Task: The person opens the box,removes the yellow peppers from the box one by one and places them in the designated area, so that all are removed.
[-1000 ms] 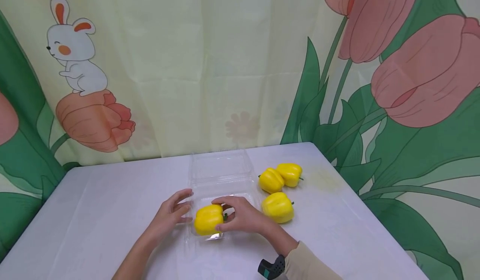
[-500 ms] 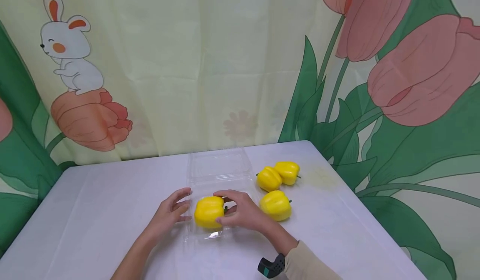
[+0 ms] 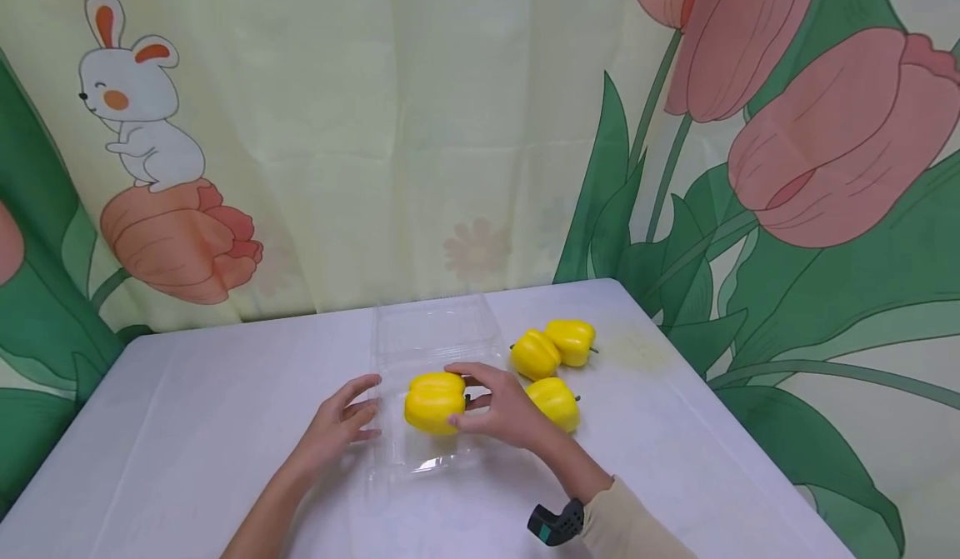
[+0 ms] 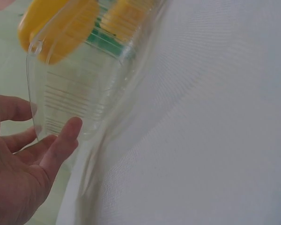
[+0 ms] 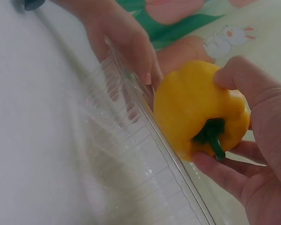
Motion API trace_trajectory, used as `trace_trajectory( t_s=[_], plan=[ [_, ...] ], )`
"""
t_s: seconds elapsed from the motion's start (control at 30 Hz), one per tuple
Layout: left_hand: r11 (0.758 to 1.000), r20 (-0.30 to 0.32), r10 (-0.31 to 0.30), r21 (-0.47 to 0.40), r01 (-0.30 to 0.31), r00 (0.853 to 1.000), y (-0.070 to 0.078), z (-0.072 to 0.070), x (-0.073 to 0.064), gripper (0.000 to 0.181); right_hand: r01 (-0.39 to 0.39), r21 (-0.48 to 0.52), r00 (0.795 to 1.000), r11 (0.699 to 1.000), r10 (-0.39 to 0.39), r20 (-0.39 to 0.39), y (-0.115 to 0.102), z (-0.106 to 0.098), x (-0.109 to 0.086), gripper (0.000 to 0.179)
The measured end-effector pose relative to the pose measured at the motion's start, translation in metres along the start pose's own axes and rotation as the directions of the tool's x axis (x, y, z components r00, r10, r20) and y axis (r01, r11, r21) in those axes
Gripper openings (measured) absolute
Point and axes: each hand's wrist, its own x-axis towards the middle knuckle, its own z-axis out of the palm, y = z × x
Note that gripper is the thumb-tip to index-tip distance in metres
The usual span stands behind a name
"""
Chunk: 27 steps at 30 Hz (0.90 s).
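Observation:
In the head view my right hand (image 3: 498, 405) holds a yellow bell pepper (image 3: 433, 403) by its stem end, above the clear plastic clamshell box (image 3: 420, 463). The right wrist view shows thumb and fingers on either side of that bell pepper (image 5: 187, 103), its green stem between them, beside the box's rim. My left hand (image 3: 337, 426) rests at the left wall of the box, its fingers loosely spread. In the left wrist view the left fingertips touch the see-through wall (image 4: 68, 93). The box's lid (image 3: 438, 326) is folded back towards the curtain.
Right of the box lie more yellow bell peppers: two touching each other at the back (image 3: 535, 354), and one nearer (image 3: 557, 403), partly behind the right hand. A white cloth covers the table (image 3: 225, 426). A printed curtain (image 3: 322, 126) hangs behind it.
My right hand has raised the bell pepper from low in the box and shifted it slightly right and away from me. The left hand has stayed at the box's wall.

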Motion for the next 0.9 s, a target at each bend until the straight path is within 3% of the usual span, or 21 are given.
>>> trace_trajectory(
  t_s=[0.9],
  plan=[
    [0.999, 0.008, 0.034, 0.003, -0.034, 0.999, -0.001, 0.001, -0.002, 0.05, -0.016, 0.003, 0.999, 1.0, 0.016, -0.03, -0.001, -0.012, -0.005, 0.061]
  ],
)
